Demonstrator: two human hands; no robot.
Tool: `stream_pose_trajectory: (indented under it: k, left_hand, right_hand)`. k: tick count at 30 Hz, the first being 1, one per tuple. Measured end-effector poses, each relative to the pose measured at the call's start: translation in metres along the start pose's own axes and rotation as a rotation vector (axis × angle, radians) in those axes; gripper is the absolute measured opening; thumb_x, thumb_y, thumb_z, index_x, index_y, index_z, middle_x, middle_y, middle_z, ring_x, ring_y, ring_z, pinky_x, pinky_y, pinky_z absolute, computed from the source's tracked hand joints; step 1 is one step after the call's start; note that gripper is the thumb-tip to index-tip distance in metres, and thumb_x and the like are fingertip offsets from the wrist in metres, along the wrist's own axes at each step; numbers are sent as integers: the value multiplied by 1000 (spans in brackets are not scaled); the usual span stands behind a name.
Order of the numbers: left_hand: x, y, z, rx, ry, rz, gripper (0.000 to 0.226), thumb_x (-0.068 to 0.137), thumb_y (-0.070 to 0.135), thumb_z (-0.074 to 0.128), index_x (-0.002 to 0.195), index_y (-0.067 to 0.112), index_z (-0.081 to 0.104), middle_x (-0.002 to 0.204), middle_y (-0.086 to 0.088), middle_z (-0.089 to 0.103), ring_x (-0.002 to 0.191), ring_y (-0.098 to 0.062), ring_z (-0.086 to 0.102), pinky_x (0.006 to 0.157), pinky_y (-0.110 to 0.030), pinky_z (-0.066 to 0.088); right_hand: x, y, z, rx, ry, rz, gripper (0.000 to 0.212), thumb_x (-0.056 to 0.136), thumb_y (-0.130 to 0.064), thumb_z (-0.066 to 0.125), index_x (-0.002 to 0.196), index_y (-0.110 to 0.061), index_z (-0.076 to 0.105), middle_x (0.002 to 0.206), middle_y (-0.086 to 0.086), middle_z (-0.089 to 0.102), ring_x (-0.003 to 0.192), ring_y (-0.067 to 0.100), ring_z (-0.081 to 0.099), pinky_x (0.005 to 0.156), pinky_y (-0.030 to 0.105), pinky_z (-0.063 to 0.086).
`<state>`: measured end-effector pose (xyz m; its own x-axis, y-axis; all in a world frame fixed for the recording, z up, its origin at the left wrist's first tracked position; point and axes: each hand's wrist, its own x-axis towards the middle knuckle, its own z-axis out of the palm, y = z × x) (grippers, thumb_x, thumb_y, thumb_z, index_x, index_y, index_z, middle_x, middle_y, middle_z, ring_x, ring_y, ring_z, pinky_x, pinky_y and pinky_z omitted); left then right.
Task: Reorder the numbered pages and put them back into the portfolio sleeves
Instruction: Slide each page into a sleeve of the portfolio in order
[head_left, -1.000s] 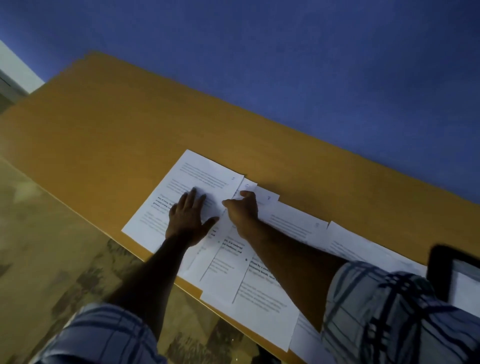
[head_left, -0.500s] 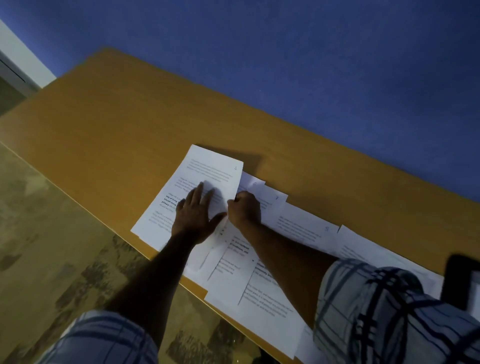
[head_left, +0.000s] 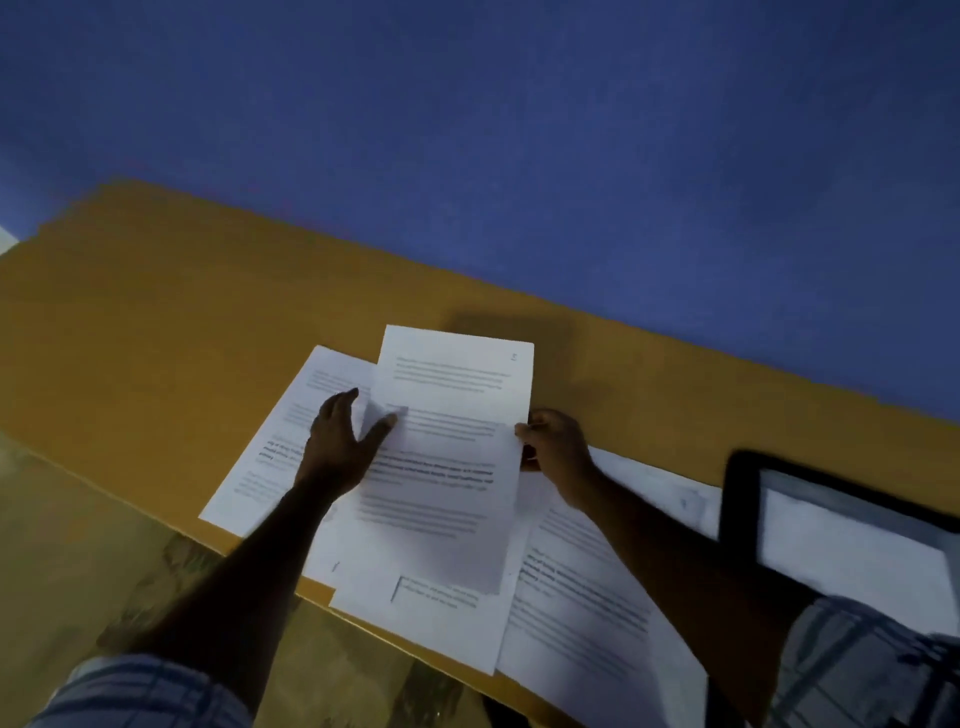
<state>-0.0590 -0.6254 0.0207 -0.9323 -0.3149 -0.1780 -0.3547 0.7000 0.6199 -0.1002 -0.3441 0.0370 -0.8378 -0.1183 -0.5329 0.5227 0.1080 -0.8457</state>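
The page (head_left: 452, 457) that lay flat on the table (head_left: 156, 338) is now lifted above the other pages (head_left: 582, 597), my right hand (head_left: 556, 447) pinching its right edge. My left hand (head_left: 335, 447), fingers spread, touches its left edge; I think the reordering has started.

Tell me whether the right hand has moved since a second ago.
Yes. The right hand has moved right, away from the leftmost sheet and toward the black portfolio, and now pinches a lifted page by its edge.
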Motion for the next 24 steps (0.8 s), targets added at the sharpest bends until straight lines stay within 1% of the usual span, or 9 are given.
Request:
stream_pose_trajectory:
  k: [2, 3, 5, 7, 9, 11, 16, 20, 24]
  left_hand:
    - [-10, 25, 11, -238, 2, -45, 75, 88, 52, 66, 147, 14, 40, 140, -5, 52, 123, -25, 54, 100, -41, 46]
    - [-16, 38, 18, -368, -23, -79, 68, 90, 46, 68, 144, 14, 43, 128, -2, 60, 112, -23, 60, 94, -39, 50]
    - [-31, 62, 34, -642, -140, -152, 47, 95, 30, 65, 136, 10, 52, 108, -8, 69, 94, -26, 66, 81, -39, 54]
    - [-53, 86, 52, -765, -282, -150, 28, 99, 20, 58, 123, 7, 62, 102, -18, 71, 90, -32, 68, 71, -36, 56]
    - [-74, 106, 74, -771, -353, -128, 25, 99, 19, 56, 116, 5, 68, 103, -19, 73, 89, -31, 69, 68, -34, 57]
    - [-94, 125, 97, -763, -398, -105, 24, 99, 19, 58, 112, 2, 69, 102, -19, 74, 89, -32, 69, 68, -36, 57]
    - [-140, 176, 152, -790, -409, -68, 17, 97, 10, 58, 106, -2, 68, 100, -21, 73, 84, -31, 68, 64, -36, 58]
    - [-184, 220, 194, -781, -436, -32, 18, 98, 11, 57, 107, 1, 69, 100, -16, 74, 83, -24, 70, 62, -32, 56]
    - [-225, 259, 233, -762, -467, -17, 17, 98, 10, 56, 105, 1, 69, 98, -16, 74, 82, -27, 71, 61, -31, 56]
  right_hand:
    - [-14, 4, -37, 25, 27, 7, 10, 98, -4, 54, 101, -2, 63, 99, 17, 70, 75, 25, 69, 61, 32, 58]
    - [-21, 8, -56, 33, 47, 20, 12, 98, -4, 54, 105, 0, 63, 99, 17, 70, 75, 25, 69, 61, 32, 58]
    - [-38, 15, -91, 67, 82, 30, 12, 98, -4, 54, 106, -1, 63, 97, 14, 70, 74, 23, 69, 59, 30, 56]
    - [-57, 22, -123, 106, 118, 32, 8, 99, -4, 54, 101, -4, 62, 93, 12, 69, 72, 21, 68, 56, 28, 54]
    - [-75, 30, -155, 136, 149, 37, 8, 99, -5, 54, 101, -3, 61, 92, 11, 68, 72, 21, 66, 58, 29, 55]
    - [-94, 39, -186, 167, 190, 36, 13, 99, -6, 54, 108, -1, 62, 96, 13, 68, 76, 22, 66, 65, 31, 56]
    - [-141, 66, -259, 287, 262, -1, 19, 100, -11, 55, 112, 0, 63, 100, 16, 72, 78, 24, 69, 67, 33, 57]
    - [-181, 89, -312, 361, 225, 26, 26, 97, -26, 62, 106, -2, 66, 94, 15, 72, 78, 26, 70, 66, 33, 55]
    - [-212, 118, -364, 360, 179, 86, 18, 92, -21, 67, 102, -6, 67, 99, 16, 73, 76, 25, 68, 66, 32, 56]
